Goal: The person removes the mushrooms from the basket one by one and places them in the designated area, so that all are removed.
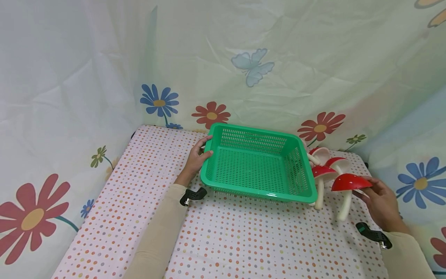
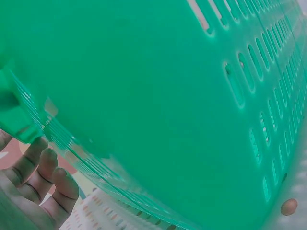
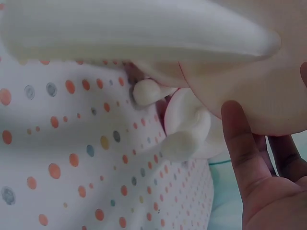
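A green slotted basket [image 1: 258, 164] stands on the dotted tablecloth, tipped slightly up on its left side. My left hand [image 1: 204, 150] grips its left rim, thumb over the edge; in the left wrist view its fingers [image 2: 45, 179] curl under the basket wall [image 2: 158, 96]. My right hand [image 1: 366, 190] holds a red-capped toy mushroom [image 1: 349, 182] by its cap, just right of the basket, white stem hanging down. The right wrist view shows that mushroom's pale underside [image 3: 249, 91] and stem [image 3: 120, 28] against my fingers [image 3: 242, 148]. Three more red mushrooms [image 1: 324, 172] lie beside the basket.
The table [image 1: 139, 217] has a white cloth with coloured dots. A floral curtain [image 1: 69, 97] closes in the back and both sides. Black clamps sit at the left [image 1: 191, 195] and right [image 1: 374, 233] near my forearms.
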`<move>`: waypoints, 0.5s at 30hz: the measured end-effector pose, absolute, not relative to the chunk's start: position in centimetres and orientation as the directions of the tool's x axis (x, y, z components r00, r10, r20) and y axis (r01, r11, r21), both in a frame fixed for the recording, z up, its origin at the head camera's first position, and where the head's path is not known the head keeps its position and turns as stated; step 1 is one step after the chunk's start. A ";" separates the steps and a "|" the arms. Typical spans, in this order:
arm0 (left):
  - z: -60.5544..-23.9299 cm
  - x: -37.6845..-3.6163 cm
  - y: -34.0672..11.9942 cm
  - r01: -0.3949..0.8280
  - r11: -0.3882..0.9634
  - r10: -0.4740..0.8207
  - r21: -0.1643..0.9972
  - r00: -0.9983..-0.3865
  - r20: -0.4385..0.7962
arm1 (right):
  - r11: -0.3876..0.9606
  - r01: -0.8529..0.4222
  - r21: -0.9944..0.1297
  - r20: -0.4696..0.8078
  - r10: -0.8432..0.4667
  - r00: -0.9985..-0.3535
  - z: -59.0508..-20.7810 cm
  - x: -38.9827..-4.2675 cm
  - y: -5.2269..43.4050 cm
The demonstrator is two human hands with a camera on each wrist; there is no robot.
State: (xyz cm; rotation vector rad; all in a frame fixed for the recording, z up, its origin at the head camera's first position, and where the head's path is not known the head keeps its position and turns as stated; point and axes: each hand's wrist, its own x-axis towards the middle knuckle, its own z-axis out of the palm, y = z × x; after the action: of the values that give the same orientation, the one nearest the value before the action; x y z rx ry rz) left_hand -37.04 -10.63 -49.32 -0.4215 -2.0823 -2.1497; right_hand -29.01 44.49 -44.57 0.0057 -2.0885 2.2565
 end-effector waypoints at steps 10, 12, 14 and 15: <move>-48.3 -36.3 -10.7 0.259 -0.035 0.123 0.965 -0.957 0.261 | 0.360 0.094 -0.928 -0.019 0.207 -0.978 -46.8 -29.3 44.8; -47.7 -35.9 -10.6 0.260 -0.040 0.133 0.965 -0.956 0.263 | 0.467 0.131 -0.875 -0.023 0.229 -0.973 -47.3 -29.3 44.7; -47.1 -35.4 -10.6 0.262 -0.036 0.140 0.964 -0.954 0.265 | 0.532 0.154 -0.833 -0.028 0.237 -0.971 -47.8 -29.2 44.4; -46.9 -35.3 -10.7 0.265 -0.034 0.140 0.964 -0.954 0.267 | 0.545 0.162 -0.823 -0.033 0.239 -0.970 -48.0 -29.2 44.2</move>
State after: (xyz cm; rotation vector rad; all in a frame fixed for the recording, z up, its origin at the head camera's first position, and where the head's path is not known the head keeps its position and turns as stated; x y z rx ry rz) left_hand -35.26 -10.66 -46.89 -0.4455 -2.1193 -2.1516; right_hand -29.23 44.23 -48.01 -0.3496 -2.6874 1.4173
